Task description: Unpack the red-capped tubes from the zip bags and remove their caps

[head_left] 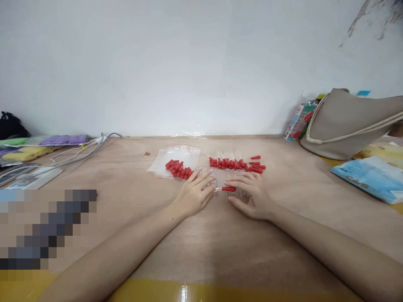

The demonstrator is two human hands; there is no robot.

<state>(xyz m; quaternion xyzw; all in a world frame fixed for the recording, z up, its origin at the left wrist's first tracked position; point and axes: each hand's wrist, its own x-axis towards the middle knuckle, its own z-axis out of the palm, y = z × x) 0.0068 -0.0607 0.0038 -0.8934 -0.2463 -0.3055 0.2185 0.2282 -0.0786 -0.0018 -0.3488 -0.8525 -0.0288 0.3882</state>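
A pile of clear droppers with red rubber bulbs lies at the middle of the wooden table. A clear plastic bag to its left holds more red-bulbed droppers. My left hand lies flat on the droppers with fingers stretched out. My right hand rests beside it, fingers extended over the pile. One dropper with a red bulb lies between the two hands, touching the fingertips.
A beige bag stands at the right rear, a colourful packet beside it. A blue-white packet lies at the right. Grey cables and coloured packs sit at the left. A white wall rises behind.
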